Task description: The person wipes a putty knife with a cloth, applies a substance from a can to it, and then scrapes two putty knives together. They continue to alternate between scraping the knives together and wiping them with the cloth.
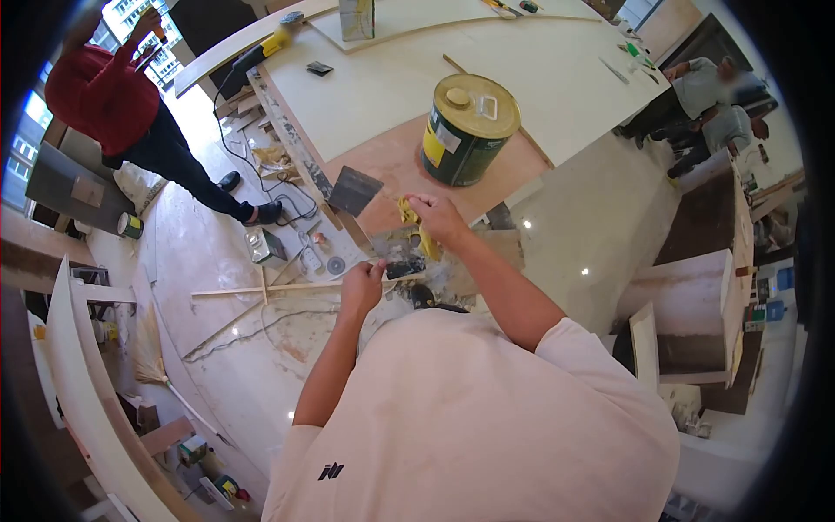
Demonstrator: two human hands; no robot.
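Gripping a yellow item (pixel 427 244) in a closed right hand (pixel 442 223), a dark piece (pixel 403 268) apparently pinched in the left hand (pixel 359 286), near the surface (pixel 348 109), a worker likely benefits from steady wrists.

We count two hands (pixel 441 221) near the centre, one large green can (pixel 470 139) above, one broom (pixel 148 350) at lower left, one red-clad person (pixel 96 97) at upper left.

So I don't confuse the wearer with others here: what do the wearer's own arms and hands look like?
The left hand and right hand are ungloved, with no watch or bracelet visible. The arms are bare below the short sleeves of a pale pink T-shirt, which bears a small black logo.
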